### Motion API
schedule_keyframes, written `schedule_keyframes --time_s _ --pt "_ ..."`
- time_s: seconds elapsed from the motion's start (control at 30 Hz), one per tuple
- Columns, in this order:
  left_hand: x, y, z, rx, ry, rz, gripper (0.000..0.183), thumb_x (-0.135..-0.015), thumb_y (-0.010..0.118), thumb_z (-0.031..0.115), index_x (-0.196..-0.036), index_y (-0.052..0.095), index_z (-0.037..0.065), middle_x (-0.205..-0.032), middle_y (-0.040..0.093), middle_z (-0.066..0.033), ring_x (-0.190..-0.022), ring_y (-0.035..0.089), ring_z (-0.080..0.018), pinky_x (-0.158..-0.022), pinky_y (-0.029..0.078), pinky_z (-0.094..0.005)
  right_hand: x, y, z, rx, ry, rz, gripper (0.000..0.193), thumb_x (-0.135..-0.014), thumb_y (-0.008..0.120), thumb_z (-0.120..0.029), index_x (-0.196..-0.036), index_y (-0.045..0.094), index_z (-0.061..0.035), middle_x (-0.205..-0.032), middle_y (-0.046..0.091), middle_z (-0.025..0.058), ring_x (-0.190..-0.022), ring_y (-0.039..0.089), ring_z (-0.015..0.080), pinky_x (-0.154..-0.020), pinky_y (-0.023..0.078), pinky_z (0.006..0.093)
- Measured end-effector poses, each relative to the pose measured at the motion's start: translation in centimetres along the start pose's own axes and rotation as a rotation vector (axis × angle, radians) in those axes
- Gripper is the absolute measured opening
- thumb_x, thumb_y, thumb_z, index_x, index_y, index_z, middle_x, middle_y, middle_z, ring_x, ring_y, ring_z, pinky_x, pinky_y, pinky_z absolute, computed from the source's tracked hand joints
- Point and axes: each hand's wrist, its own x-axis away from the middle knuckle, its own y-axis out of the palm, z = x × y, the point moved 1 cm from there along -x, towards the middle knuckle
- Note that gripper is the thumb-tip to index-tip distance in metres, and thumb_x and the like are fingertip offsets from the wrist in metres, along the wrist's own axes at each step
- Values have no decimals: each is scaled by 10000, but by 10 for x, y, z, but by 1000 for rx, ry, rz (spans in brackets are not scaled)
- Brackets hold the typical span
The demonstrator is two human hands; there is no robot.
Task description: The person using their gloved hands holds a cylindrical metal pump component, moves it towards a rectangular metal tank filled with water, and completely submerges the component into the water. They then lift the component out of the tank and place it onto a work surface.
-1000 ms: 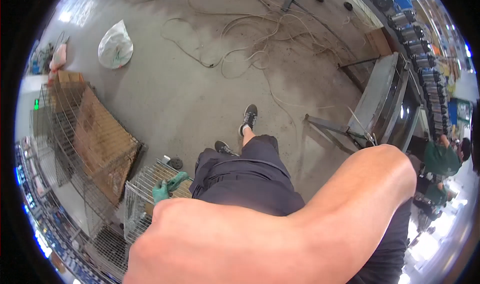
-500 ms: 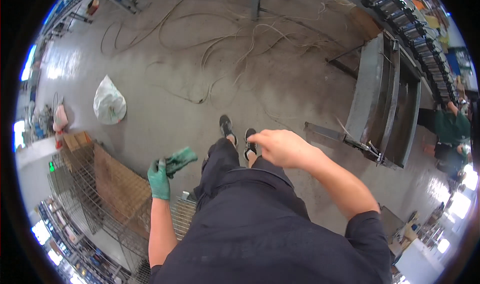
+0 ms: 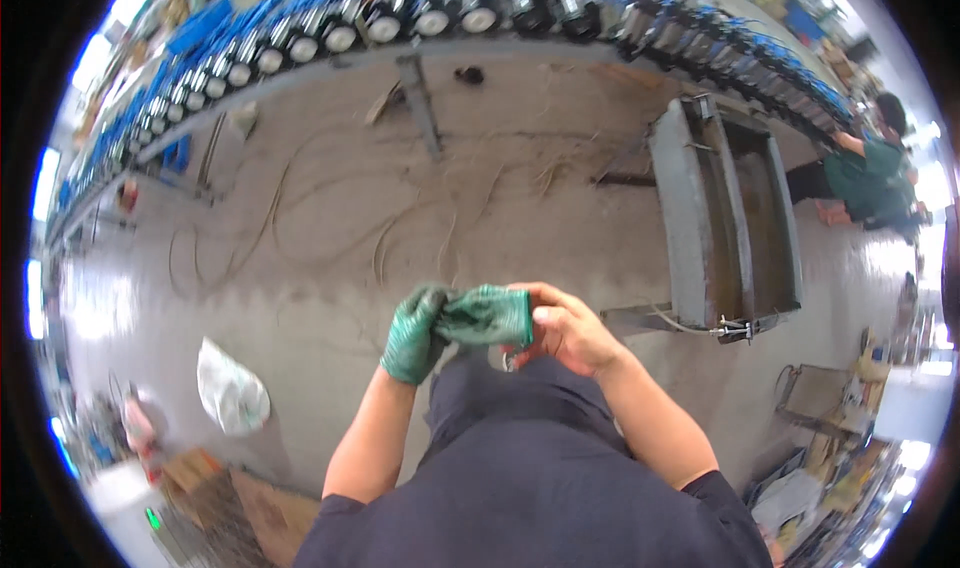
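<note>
A loose green work glove (image 3: 490, 316), dark and stained across its middle, is stretched level between my two hands in front of my waist. My left hand (image 3: 415, 333) wears a matching green glove and pinches the dark end of the loose one. At the other end, my bare right hand (image 3: 572, 330) grips the cuff edge, thumb on the near side and fingers behind. Part of the right fingers is hidden by the cuff.
Ahead runs a long bench with a row of black-and-silver cylindrical motors (image 3: 435, 18). A grey metal trough frame (image 3: 690, 218) stands at right, near a person in dark green (image 3: 870, 178). A white sack (image 3: 230, 388) sits on the floor at left; loose cables (image 3: 275, 218) lie ahead.
My view has lifted toward the bench. Both hands have come together; the right hand, holding nothing visible before, has taken the cuff of the glove that my left hand holds.
</note>
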Motion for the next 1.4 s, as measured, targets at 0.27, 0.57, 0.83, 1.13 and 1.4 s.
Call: schedule_keyframes --time_s 0.27,0.57,0.83,1.13,1.4 --pt "-105 49 -5 -1104 482 29 610 -881 820 137 -1407 520 58 -1192 595 -89 -863 602 -164 -807 534 -310 -16 -47 -33 365 -329 648 127 -1031 581 -72 -1148 596 -25 -951 706 43 -803 684 116 -663 608 302" --pt "-200 186 11 -959 -43 -452 185 -1005 688 113 -1149 643 7 -994 684 -38 -954 635 -105 -876 536 -302 -55 -115 -129 617 -583 718 166 -939 650 -24 -1093 597 10 -903 736 100 -797 689 135 -743 565 317" --pt "-303 309 2 -398 -127 -386 265 -1048 629 194 -1231 629 2 -1157 691 -81 -1051 669 -189 -950 556 -399 -65 -229 -217 1264 -516 944 241 -993 617 -231 -859 557 -40 -746 706 131 -690 710 265 -607 551 422" --pt "-364 434 -43 -1481 624 -1151 267 -841 664 102 -1107 670 109 -918 690 -154 -853 669 -406 -720 535 -497 -14 -338 -263 -994 -891 295 452 -1149 300 -358 -925 566 -69 -769 593 83 -625 594 242 -581 552 378" --pt "-386 513 -100 -1285 750 -1669 351 -765 704 101 -1092 577 83 -949 653 -107 -865 660 -384 -729 528 -498 25 -355 -323 -90 -956 802 720 -993 529 -646 -1332 605 -15 -1181 690 97 -1033 647 218 -924 514 370"
